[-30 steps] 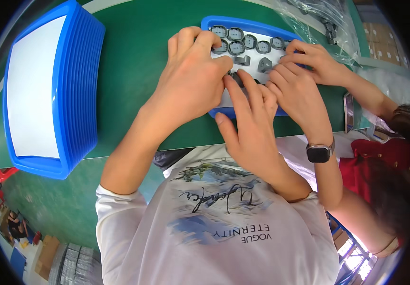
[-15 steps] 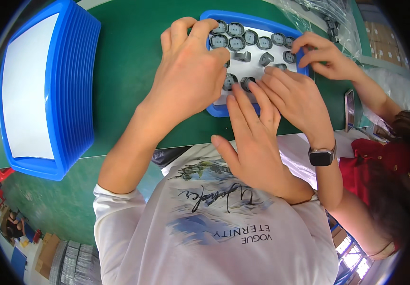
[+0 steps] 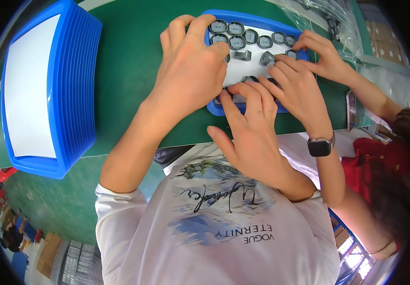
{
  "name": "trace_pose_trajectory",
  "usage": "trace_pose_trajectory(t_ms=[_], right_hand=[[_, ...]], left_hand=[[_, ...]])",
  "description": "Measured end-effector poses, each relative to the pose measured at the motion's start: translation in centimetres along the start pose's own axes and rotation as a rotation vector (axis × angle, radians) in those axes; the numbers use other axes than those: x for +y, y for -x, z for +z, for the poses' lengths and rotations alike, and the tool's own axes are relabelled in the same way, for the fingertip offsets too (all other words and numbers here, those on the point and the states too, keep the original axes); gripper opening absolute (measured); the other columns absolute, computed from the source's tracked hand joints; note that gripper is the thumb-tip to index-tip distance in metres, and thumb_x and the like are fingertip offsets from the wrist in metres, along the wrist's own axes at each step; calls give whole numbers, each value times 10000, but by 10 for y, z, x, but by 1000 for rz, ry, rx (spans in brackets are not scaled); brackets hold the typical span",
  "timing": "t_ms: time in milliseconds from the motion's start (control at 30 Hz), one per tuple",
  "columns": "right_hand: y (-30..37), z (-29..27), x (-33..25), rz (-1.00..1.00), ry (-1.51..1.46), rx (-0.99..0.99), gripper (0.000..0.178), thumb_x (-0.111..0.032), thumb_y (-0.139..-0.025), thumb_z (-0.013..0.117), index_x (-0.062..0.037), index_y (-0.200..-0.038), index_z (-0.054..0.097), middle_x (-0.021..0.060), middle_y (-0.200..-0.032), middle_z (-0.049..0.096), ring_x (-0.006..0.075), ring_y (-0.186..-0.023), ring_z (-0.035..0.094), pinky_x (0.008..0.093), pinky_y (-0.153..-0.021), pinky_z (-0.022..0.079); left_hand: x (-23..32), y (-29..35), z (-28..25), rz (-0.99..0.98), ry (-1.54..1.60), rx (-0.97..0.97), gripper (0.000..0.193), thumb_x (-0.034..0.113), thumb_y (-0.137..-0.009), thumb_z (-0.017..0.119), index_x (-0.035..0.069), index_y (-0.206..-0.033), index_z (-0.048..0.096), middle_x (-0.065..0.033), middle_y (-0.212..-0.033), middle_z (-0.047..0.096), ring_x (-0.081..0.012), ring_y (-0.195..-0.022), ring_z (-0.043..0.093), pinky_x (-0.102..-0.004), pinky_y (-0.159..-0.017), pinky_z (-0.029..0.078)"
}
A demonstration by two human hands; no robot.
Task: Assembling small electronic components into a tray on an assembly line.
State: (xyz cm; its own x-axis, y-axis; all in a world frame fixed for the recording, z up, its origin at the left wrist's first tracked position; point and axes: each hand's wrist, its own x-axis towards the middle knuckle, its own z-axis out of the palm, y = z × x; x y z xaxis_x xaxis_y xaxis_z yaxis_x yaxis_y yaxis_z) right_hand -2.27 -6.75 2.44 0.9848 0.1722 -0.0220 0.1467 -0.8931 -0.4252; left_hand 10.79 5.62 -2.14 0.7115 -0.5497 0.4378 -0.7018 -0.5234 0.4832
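Observation:
A blue tray (image 3: 219,110) with a white lining holds several small grey rounded plastic parts (image 3: 236,28), most in rows along its far side. My left hand (image 3: 188,66) is bent over the tray's left rim, gripping it, with the thumb inside beside the left-hand parts. Spread fingers of my right hand (image 3: 255,128) reach over the near rim, fingertips on grey parts at the near left. Those parts are mostly hidden under the fingers. Two loose grey parts, one a tilted piece (image 3: 267,59), lie mid-tray.
A co-worker's watch-wearing hand (image 3: 302,90) reaches into the tray beside my right hand; their other hand (image 3: 326,54) is at the right rim. Stacked blue trays (image 3: 74,95) stand at left on the green table (image 3: 124,57). A clear plastic bag (image 3: 309,16) and phone (image 3: 351,110) lie right.
My right fingers have bent and drawn toward the near rim, with the near grey parts shifting that way. The co-worker's watch hand has moved slightly. My left hand has hardly moved.

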Motion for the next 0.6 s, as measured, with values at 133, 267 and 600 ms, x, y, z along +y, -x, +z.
trace_pose_trajectory(t_ms=[133,267,600], right_hand=[[-2,4,2,-1,26,39,603,-257,-862,743,85,-1322,558,218,-1270,454,413,-1230,373,528,-1056,267],[-1,9,3,36,51,43,628,-290,-876,736,87,-1339,540,210,-1230,467,386,-1181,381,511,-1008,295],[-2,-3,2,-55,-197,154,498,-162,-876,726,67,-1288,566,192,-1151,565,350,-1104,497,453,-948,403]], left_hand=[[-1,0,2,-10,-6,15,97,92,-758,777,73,-811,697,-164,-1393,551,-396,-1263,443,-507,-1022,380],[-2,0,2,-23,-21,14,113,92,-750,787,80,-806,690,-155,-1398,550,-392,-1274,438,-500,-1037,377],[-4,-1,-41,48,135,-165,219,102,-700,825,83,-822,643,-152,-1476,489,-412,-1376,367,-507,-1094,344]])
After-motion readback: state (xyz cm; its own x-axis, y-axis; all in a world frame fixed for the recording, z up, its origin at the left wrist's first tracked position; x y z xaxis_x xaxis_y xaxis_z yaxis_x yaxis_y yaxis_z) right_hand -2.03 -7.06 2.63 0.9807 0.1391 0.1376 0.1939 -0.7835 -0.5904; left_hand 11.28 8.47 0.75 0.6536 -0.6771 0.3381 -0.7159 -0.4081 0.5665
